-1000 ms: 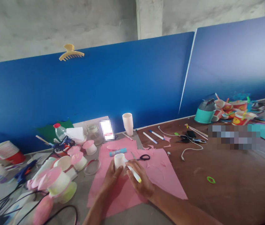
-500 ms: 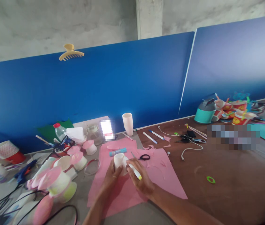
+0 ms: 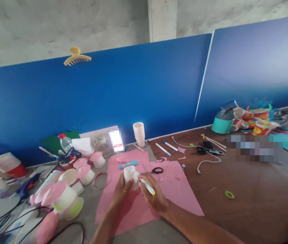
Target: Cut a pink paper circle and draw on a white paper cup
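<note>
A small white paper cup (image 3: pixel 129 174) is in my left hand (image 3: pixel 122 188), which closes around its left side with the thumb in front. My right hand (image 3: pixel 155 194) grips a white marker with a yellow end (image 3: pixel 147 187); its writing tip is hidden near the cup's right side. Both hands are over pink paper (image 3: pixel 128 217). Just behind the cup lies a blue glue stick (image 3: pixel 128 165). Black-handled scissors (image 3: pixel 157 170) rest on the paper to the right of it.
Pink-and-white cup pieces (image 3: pixel 63 195), black cables and a blue glue gun (image 3: pixel 28 184) crowd the left side. A tall white cup (image 3: pixel 139 134) stands at the back. Two markers (image 3: pixel 163 149), a white cable (image 3: pixel 205 160) and a green ring (image 3: pixel 229 195) lie on the right.
Hardly anything differs. My right hand and the marker have shifted very slightly to the right; the left hand and cup look unmoved.
</note>
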### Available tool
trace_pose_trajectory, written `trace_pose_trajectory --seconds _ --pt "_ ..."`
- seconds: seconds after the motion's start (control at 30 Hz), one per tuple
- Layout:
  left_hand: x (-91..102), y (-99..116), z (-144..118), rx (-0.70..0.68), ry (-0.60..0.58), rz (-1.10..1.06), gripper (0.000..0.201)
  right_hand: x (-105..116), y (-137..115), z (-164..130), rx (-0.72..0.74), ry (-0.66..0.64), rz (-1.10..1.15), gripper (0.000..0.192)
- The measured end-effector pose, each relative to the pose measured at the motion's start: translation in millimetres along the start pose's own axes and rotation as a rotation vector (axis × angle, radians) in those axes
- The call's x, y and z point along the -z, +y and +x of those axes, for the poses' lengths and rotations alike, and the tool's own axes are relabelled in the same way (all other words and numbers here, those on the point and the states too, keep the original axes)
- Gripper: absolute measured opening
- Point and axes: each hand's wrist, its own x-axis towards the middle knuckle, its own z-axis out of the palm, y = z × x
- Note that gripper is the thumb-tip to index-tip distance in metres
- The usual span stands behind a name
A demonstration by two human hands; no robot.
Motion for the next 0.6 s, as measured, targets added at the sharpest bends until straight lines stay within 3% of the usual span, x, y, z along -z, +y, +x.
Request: trace_pose_trajectory --seconds 0.6 --pt "-0.6 9 -3 -0.003 0.008 -0.013 0.048 0 -6 -5 0.101 -0.109 -0.018 0.028"
